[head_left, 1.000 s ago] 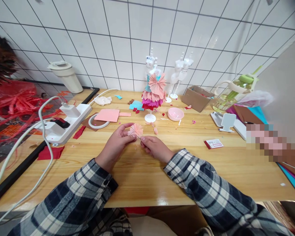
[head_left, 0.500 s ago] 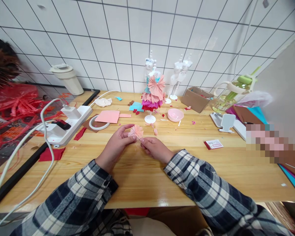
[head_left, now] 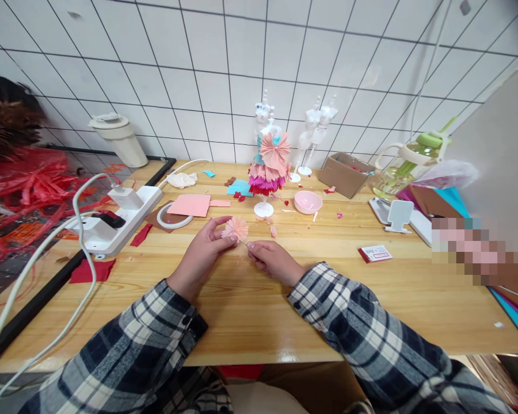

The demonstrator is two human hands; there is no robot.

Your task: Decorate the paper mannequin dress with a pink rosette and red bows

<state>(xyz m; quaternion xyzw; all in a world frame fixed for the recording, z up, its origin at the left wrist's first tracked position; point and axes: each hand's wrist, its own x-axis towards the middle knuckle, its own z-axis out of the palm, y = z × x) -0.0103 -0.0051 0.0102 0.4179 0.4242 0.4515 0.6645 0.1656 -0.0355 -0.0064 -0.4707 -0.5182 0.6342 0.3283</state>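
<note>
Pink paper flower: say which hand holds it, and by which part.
The left hand pinches the pink paper flower by its lower-left rim; the right hand pinches what looks like its thin stem, below.

the paper rosette (head_left: 235, 229) sits above the middle of the table (head_left: 371, 299), pinched between the left hand (head_left: 201, 256) on its left and the right hand (head_left: 273, 261) at its lower right. just behind it stands the dressed mannequin stand (head_left: 270, 167), with a bare mannequin stand (head_left: 315, 129) behind and to the right, near the tiled wall. a bowl (head_left: 308, 201) lies right of the dressed stand, and a cardboard box (head_left: 345, 172) lies behind the bowl. left of the hands, a paper sheet (head_left: 190, 204) overlaps a tape ring (head_left: 172, 214); further left is a power strip (head_left: 116, 221). a phone stand (head_left: 399, 214) stands at the right, with a small packet (head_left: 374, 253) in front of it.
</note>
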